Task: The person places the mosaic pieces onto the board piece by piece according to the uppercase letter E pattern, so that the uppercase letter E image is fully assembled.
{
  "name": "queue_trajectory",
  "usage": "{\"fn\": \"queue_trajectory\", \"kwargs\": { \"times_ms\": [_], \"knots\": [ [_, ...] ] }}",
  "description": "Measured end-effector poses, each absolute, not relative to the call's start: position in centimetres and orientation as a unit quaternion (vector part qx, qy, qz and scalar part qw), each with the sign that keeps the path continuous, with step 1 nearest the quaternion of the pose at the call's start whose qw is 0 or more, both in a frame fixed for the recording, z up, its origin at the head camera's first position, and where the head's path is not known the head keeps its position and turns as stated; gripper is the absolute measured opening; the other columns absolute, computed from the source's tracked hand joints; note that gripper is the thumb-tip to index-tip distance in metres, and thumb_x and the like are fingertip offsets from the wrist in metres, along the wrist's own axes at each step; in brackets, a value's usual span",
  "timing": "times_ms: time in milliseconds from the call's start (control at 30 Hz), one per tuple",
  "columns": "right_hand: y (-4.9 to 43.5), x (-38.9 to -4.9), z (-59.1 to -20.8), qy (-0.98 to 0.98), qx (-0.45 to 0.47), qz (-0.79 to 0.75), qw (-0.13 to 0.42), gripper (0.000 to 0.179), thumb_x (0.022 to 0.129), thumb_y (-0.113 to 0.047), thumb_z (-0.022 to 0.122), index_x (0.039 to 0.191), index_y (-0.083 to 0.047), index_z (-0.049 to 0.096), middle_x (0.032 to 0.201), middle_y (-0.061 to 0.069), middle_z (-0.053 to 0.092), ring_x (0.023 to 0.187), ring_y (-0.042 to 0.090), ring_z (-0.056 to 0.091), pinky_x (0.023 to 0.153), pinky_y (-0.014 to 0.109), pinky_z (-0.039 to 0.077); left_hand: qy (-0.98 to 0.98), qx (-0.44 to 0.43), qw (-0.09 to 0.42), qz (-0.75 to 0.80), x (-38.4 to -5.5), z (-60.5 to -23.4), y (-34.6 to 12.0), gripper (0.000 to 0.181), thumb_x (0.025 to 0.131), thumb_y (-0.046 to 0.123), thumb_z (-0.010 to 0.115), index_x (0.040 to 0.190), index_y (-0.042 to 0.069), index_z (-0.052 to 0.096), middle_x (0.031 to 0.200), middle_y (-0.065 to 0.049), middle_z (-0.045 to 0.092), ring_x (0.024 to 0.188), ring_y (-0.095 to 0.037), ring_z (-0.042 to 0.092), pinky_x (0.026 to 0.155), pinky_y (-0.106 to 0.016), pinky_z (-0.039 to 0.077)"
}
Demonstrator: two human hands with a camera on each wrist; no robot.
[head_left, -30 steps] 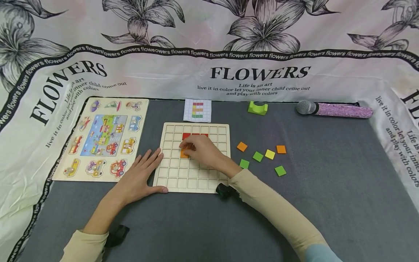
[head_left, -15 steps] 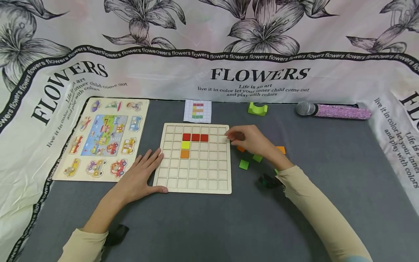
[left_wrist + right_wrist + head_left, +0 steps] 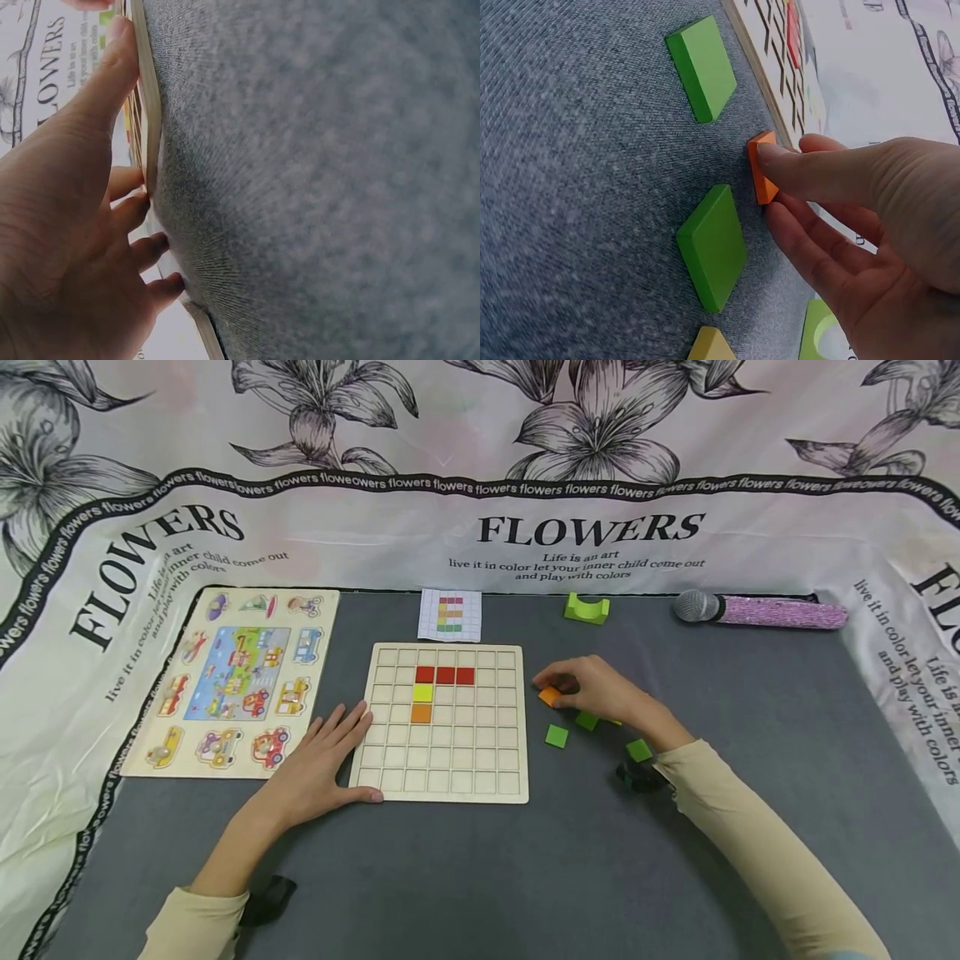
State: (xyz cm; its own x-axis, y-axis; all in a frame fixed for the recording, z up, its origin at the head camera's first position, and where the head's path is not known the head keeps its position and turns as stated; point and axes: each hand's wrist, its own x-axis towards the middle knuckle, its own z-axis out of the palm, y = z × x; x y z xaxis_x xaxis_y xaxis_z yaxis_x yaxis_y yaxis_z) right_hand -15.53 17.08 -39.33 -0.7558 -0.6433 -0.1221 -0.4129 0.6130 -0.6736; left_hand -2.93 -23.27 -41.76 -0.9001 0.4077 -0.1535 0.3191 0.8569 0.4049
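A wooden grid board (image 3: 480,752) lies on the grey cloth, with a row of red tiles (image 3: 445,676), a yellow tile (image 3: 423,693) and an orange tile (image 3: 421,714) set in its squares. Along its left edge rests my left hand (image 3: 315,770), fingers spread and thumb at the lower corner; the left wrist view shows the thumb (image 3: 112,75) against the board's rim. To the right of the board, my right hand (image 3: 600,689) pinches a loose orange tile (image 3: 762,166) between thumb and fingers, low at the cloth. Green tiles (image 3: 714,251) lie close by.
A picture puzzle board (image 3: 161,693) lies at left. Behind the grid board is a paper card with a coloured pattern (image 3: 468,620). A green curved block (image 3: 587,610) and a pink microphone (image 3: 780,614) lie at the back. A yellow tile (image 3: 711,346) sits partly hidden near my right hand.
My right hand has moved right, off the grid board, to the loose tiles and taken hold of an orange one. The orange tile on the board is uncovered. My left hand has stayed put.
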Motion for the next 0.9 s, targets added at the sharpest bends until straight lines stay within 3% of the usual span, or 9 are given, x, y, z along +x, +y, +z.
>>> {"fn": "queue_trajectory", "kwargs": {
  "times_ms": [300,567,900],
  "knots": [
    [17.0,-15.7,-39.3,0.881,-0.292,-0.340,0.148,0.032,0.083,0.001,0.075,0.115,-0.001,0.070,0.094,0.007,0.070,0.086,0.021,0.065,0.075,0.038,0.055,0.956,0.191,0.116,0.189,-2.8,-41.9,-23.3,0.112,0.075,0.066,0.071,0.156,0.006,0.022,0.164,-0.010,0.015,0.149,-0.038,0.009,0.119,-0.056,0.008],
    [14.5,-15.7,-39.6,0.837,-0.295,-0.429,0.167,0.033,0.084,0.000,0.076,0.116,0.001,0.069,0.095,0.008,0.070,0.085,0.020,0.064,0.075,0.034,0.056,0.956,0.187,0.120,0.191,-2.8,-42.0,-23.3,0.112,0.075,0.065,0.072,0.156,0.006,0.022,0.164,-0.010,0.015,0.149,-0.037,0.009,0.119,-0.055,0.007],
    [8.7,-14.5,-39.8,0.832,-0.313,-0.431,0.158,0.027,0.084,-0.005,0.077,0.111,-0.002,0.072,0.093,0.003,0.070,0.086,0.014,0.062,0.078,0.031,0.055,0.957,0.186,0.121,0.188,-2.9,-42.0,-23.3,0.113,0.075,0.068,0.070,0.157,0.007,0.020,0.164,-0.009,0.013,0.149,-0.037,0.008,0.119,-0.055,0.006]
  ]
}}
